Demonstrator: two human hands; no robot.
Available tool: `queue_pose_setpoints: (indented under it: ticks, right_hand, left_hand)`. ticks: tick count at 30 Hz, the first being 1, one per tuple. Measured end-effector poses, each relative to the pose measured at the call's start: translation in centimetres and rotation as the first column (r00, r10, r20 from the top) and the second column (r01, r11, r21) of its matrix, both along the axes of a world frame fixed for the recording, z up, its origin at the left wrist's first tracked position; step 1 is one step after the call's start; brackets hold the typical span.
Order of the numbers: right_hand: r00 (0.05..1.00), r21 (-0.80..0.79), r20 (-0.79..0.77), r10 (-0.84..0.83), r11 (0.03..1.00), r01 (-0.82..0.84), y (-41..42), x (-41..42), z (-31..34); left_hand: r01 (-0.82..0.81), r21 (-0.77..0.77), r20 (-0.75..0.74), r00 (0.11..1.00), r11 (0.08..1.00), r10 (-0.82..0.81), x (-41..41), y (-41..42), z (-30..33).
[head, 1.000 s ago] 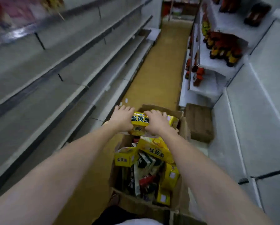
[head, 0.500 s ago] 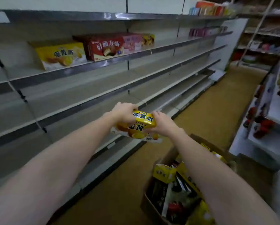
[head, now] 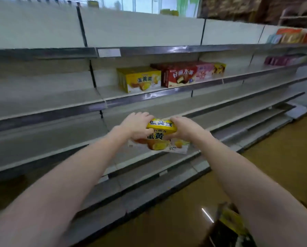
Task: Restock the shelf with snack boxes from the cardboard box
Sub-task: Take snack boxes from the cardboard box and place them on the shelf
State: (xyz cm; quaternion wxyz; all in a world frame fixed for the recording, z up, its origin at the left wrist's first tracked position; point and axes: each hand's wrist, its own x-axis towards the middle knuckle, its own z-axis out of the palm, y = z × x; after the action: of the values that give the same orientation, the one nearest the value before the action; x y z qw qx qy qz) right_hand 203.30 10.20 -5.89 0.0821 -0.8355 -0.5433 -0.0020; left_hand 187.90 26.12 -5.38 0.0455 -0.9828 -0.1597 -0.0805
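Note:
I hold a yellow snack box (head: 160, 135) in the air in front of the shelving, level with the third shelf down. My left hand (head: 137, 124) grips its left end and my right hand (head: 182, 128) grips its right end. On the shelf (head: 149, 97) above stand a matching yellow box (head: 139, 79), a red box (head: 179, 74), a pink box (head: 203, 71) and another yellow-brown box (head: 219, 68). The cardboard box (head: 228, 227) shows only as a corner at the bottom right, with yellow packs inside.
Long grey shelf rows (head: 42, 111) run left and right, mostly bare. More packets (head: 291, 35) sit on the upper shelf at far right. The brown floor (head: 167, 221) of the aisle lies below my arms.
I lifted the yellow box out of the cardboard box and turned to the left shelving. The box is now higher and closer to the shelves; the cardboard box has dropped to the frame's corner.

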Motion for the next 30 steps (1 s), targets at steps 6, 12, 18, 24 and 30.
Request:
queue_pose_setpoints:
  ticks: [6, 12, 18, 24, 30]
  right_hand:
    - [0.997, 0.01, -0.025, 0.076, 0.997, -0.076, 3.6, -3.4, 3.6]
    - [0.994, 0.068, 0.089, 0.058, 0.996, -0.064, 4.9, -5.1, 5.2]
    - [0.967, 0.131, 0.249, 0.048, 0.988, -0.082, 5.6, -5.8, 6.0]
    - [0.965, 0.144, 0.259, 0.043, 0.986, -0.082, 6.8, -4.2, 5.6]
    - [0.962, 0.173, 0.267, 0.063, 0.979, -0.112, 10.7, 0.1, 5.8]
  left_hand:
    - [-0.01, 0.118, 0.043, 0.999, 0.993, 0.005, -5.0, 3.5, 1.6]
    - [-0.076, 0.267, 0.07, 0.996, 0.961, 0.06, -6.5, 4.6, 3.9]
    - [-0.116, 0.272, 0.101, 0.991, 0.955, 0.091, -6.1, 5.4, 5.3]
    - [-0.097, 0.28, 0.108, 0.992, 0.955, 0.069, -4.5, 6.6, 5.0]
    - [-0.135, 0.276, 0.115, 0.988, 0.952, 0.107, -0.5, 9.7, 5.8]
